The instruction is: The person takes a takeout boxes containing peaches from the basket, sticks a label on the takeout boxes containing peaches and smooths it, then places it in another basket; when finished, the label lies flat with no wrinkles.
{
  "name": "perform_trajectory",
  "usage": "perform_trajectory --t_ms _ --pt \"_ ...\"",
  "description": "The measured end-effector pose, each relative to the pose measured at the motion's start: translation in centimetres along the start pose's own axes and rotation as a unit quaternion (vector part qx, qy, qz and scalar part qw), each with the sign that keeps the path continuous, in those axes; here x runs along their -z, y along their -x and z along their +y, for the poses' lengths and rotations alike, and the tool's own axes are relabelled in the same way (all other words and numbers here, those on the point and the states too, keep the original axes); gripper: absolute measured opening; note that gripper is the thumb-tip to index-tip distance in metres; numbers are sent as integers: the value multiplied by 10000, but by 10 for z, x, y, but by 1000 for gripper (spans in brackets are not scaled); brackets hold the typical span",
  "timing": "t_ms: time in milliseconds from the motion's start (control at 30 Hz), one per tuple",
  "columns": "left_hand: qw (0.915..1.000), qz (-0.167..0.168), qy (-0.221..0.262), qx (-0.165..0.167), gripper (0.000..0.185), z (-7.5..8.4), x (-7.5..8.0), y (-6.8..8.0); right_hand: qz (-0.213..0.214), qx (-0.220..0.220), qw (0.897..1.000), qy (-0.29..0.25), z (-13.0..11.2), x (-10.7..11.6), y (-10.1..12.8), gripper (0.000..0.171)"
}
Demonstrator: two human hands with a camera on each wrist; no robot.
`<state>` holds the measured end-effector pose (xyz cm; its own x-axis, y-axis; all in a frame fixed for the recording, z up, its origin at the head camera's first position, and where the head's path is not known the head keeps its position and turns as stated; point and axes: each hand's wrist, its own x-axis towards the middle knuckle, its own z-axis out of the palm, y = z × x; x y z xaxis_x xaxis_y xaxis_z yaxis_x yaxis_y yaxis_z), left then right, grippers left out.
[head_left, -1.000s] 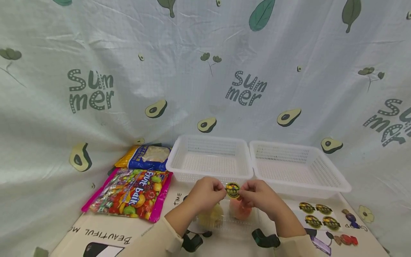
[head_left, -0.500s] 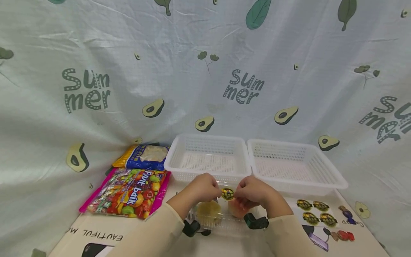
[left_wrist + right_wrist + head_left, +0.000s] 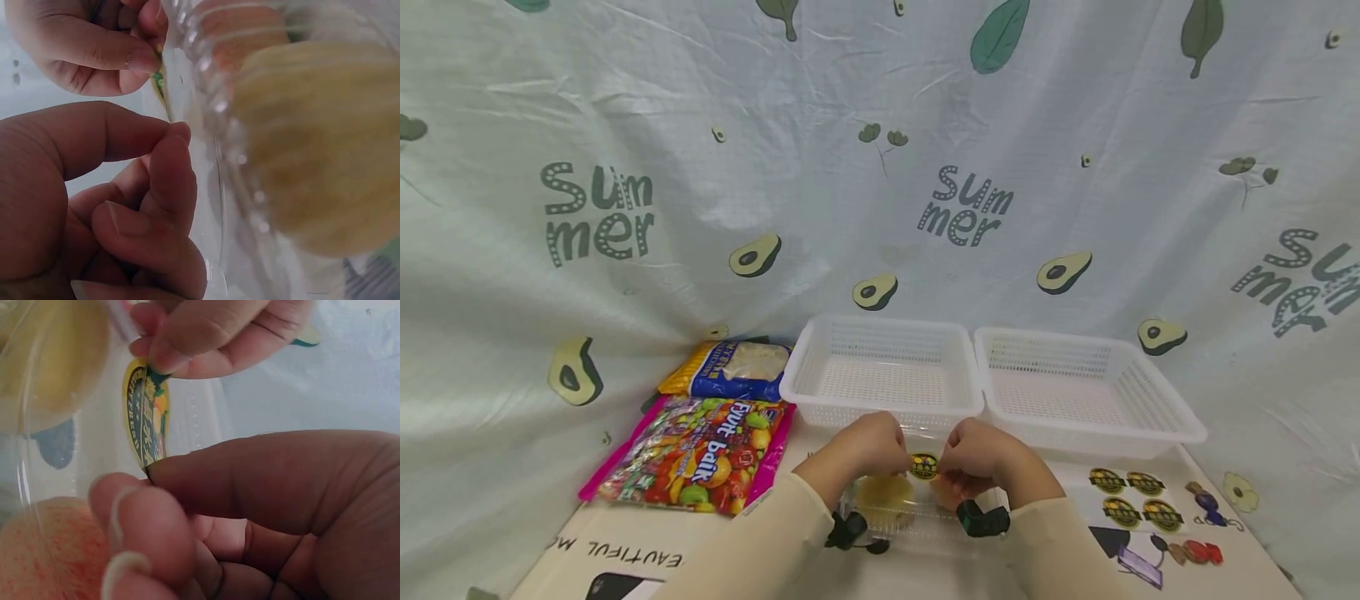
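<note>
A round yellow-and-black sticker (image 3: 924, 466) (image 3: 146, 417) is pinched at its edges by both hands. My left hand (image 3: 867, 447) (image 3: 119, 206) pinches its left side and my right hand (image 3: 981, 454) (image 3: 206, 512) pinches its right side. They hold it just above a clear plastic clamshell box (image 3: 917, 508) (image 3: 206, 125) that lies on the table. Inside the box are a yellow round pastry (image 3: 883, 492) (image 3: 312, 137) and an orange-pink one (image 3: 946, 495) (image 3: 44, 550).
Two white mesh baskets (image 3: 883, 379) (image 3: 1078, 392) stand side by side behind the hands. A Fruit Balk candy bag (image 3: 700, 454) and a blue-yellow packet (image 3: 737, 368) lie at the left. A sheet with several matching stickers (image 3: 1131, 498) lies at the right.
Both hands have come down and slightly left with the sticker, from in front of the basket rim to just over the clamshell box.
</note>
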<state>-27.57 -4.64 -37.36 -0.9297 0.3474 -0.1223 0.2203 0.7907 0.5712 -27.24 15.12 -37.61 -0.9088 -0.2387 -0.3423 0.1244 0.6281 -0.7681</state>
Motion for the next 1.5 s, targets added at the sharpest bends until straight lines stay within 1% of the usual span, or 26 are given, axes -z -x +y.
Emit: perform_trajectory --t_ms 67,167,267,400,467,533,633,733,867,933,1000,1067,1133,1233,1300,1367,1433,1500 --pt "9999 -67 -147 -32 21 0 -1 -3 1 -66 9999 84 0 -2 0 11" --pt "9990 -306 -317 -22 21 3 2 -7 -53 -152 9992 377 -5 -1 -1 12" --pt "9973 -604 -396 99 20 8 8 -11 -142 -256 9976 634 -10 2 -3 11" --pt "9939 -996 -325 347 21 15 12 -15 -170 -415 9963 727 -11 5 -4 9" --pt "9923 -1116 -330 423 24 18 13 -16 -151 -435 9957 802 -10 5 -3 10" --pt "9915 -1141 -413 468 25 19 13 -16 -121 -416 9953 863 -9 5 -2 11" --pt "9926 -1001 -504 463 21 20 12 -15 -59 -383 9958 828 -7 3 0 13" --pt "9949 -827 -485 305 21 17 8 -15 24 -363 9966 734 -5 1 2 16" --pt "9970 -603 -492 -7 31 14 0 -18 155 -245 9969 734 -2 0 3 19" --pt "9973 -433 -588 -105 36 15 -4 -21 213 -136 9969 739 -2 2 3 19" --pt "9971 -298 -655 -229 37 17 -6 -23 287 -19 9970 718 0 5 2 20" --pt "9968 -270 -661 -348 35 19 -7 -23 333 106 9973 651 4 9 1 20" --pt "9964 -319 -614 -493 30 19 -9 -22 362 266 9975 547 11 13 1 19" --pt "9956 -329 -552 -675 25 17 -10 -18 314 619 9970 330 23 21 2 18" --pt "9953 -229 -535 -779 22 12 -11 -13 294 864 9958 91 31 27 3 20" --pt "9943 -48 -558 -905 21 6 -13 -8 346 1021 9940 -196 38 35 5 26" --pt "9933 140 -545 -1007 21 -2 -14 -2 531 1076 9917 -464 44 42 8 31" --pt "9923 338 -466 -1093 22 -9 -14 4 830 1028 9891 -654 51 48 11 33"
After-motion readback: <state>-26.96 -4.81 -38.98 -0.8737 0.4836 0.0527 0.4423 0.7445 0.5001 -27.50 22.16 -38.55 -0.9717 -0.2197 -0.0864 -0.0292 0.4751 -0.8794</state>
